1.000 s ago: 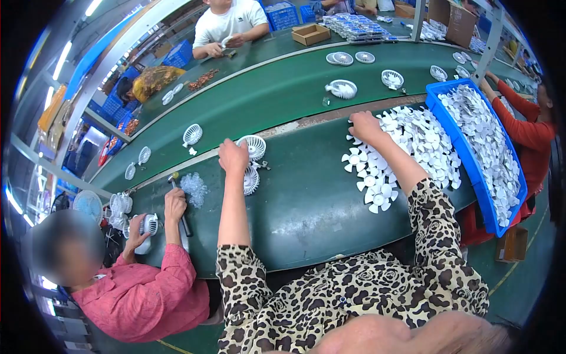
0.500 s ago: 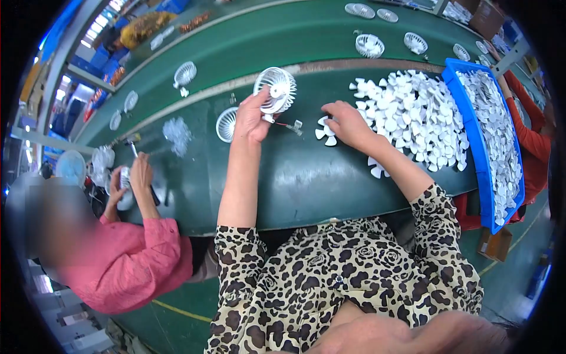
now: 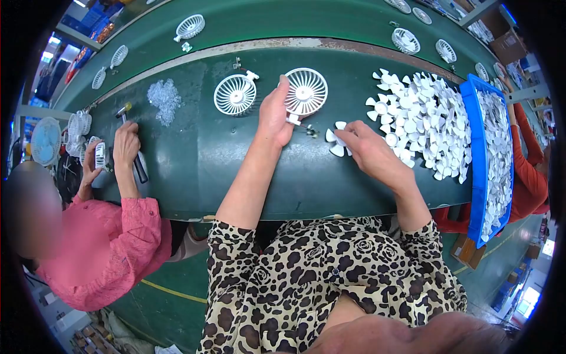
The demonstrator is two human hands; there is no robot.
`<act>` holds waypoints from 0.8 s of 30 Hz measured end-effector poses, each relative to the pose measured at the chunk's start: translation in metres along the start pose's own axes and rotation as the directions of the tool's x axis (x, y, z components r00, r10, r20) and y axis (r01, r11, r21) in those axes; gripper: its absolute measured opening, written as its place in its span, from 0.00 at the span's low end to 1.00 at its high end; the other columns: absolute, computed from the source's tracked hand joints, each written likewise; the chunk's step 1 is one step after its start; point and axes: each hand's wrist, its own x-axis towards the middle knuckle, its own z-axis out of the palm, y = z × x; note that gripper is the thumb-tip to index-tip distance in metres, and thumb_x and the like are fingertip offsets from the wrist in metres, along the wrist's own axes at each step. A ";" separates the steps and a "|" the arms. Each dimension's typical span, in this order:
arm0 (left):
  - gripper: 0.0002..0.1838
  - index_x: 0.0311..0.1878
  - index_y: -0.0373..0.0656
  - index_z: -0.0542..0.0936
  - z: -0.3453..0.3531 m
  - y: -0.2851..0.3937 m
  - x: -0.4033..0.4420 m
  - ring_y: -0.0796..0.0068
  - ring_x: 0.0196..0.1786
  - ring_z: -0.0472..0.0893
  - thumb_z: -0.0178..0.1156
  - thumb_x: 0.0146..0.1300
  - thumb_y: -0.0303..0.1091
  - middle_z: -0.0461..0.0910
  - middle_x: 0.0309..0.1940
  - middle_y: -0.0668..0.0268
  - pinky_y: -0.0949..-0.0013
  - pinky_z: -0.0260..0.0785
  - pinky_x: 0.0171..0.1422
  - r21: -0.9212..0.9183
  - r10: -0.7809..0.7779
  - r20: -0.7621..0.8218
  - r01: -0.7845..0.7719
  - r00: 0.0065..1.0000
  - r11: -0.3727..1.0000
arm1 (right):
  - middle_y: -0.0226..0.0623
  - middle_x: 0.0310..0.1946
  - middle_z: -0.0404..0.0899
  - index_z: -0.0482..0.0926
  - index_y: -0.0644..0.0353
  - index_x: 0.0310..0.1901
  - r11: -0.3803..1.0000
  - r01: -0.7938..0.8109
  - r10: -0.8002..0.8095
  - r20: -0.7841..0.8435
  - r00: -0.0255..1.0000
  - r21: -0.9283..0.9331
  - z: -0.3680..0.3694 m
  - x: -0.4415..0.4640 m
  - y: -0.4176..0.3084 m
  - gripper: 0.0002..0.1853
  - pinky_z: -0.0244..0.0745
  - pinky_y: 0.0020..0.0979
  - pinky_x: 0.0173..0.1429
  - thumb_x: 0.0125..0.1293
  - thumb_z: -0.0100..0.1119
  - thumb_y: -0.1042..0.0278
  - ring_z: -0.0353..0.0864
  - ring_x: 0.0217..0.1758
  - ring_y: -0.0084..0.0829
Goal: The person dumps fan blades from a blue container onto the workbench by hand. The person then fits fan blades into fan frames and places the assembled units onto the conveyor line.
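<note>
A round white fan housing [image 3: 306, 92] is held by its left edge in my left hand [image 3: 275, 113], its open face up, with a small wired part hanging below it. My right hand [image 3: 371, 150] pinches a white fan blade [image 3: 338, 140] over the green work surface, to the right of the housing. Another white housing [image 3: 235, 94] lies on the surface to the left of my left hand. Many loose white blades [image 3: 425, 121] are heaped beyond my right hand.
A blue bin [image 3: 479, 171] of blades stands at the right, beside a co-worker in red [image 3: 527, 171]. At the left a co-worker in pink [image 3: 112, 248] holds a hammer [image 3: 139, 168] near a pile of clear bits [image 3: 164, 101]. Behind runs a belt [image 3: 283, 23] with housings.
My left hand has picked up a housing and moved right with it. My right hand has drawn a blade away from the heap. The camera view has shifted downward.
</note>
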 end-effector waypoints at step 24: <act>0.12 0.47 0.33 0.75 0.024 -0.019 -0.022 0.80 0.38 0.78 0.58 0.64 0.29 0.79 0.38 0.64 0.75 0.71 0.43 0.416 0.177 0.093 -0.200 0.980 0.887 | 0.43 0.44 0.73 0.74 0.60 0.51 0.997 0.051 -0.070 -0.462 0.884 -0.054 -0.007 0.056 -0.011 0.22 0.75 0.37 0.44 0.53 0.66 0.70 0.76 0.43 0.42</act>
